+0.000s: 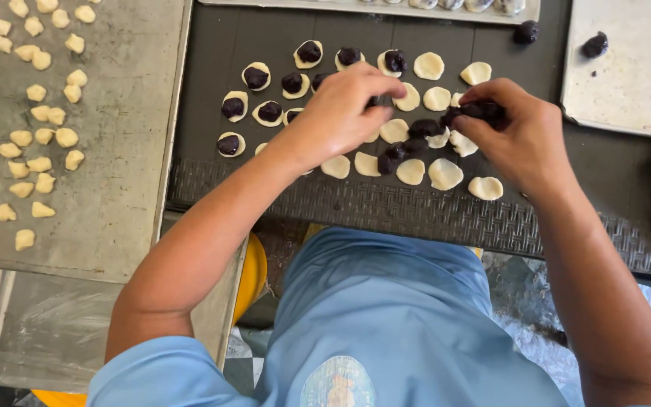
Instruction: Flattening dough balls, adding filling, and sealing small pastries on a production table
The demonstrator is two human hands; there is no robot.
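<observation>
Head view, looking down over a dark woven-edged table (431, 215). Left hand (340, 113) reaches over the rows of flat pale dough rounds (446, 173); its grip is pinched nearly closed, fingertips together near a filled round, but what sits between them is hidden, so I cannot tell what it has. Right hand (525, 136) has its fingers curled tight around a lump of dark purple filling (476, 110), held just above the rounds on the right of the group. Several rounds at the left and back already carry a dark filling ball (255, 77) each; those at the front and right are bare. A few loose pieces of dark filling (404, 147) lie on rounds between the two hands. At far left, a grey floured board (126, 151) bears many small raw dough pieces (39, 113), scattered in loose lines. Upper right, a pale tray (642, 83) holds one dark ball (595, 44); another dark ball (526, 31) lies on the table just beside it. The person wears a light blue shirt (386, 316) with a round pale print at the lower front.
</observation>
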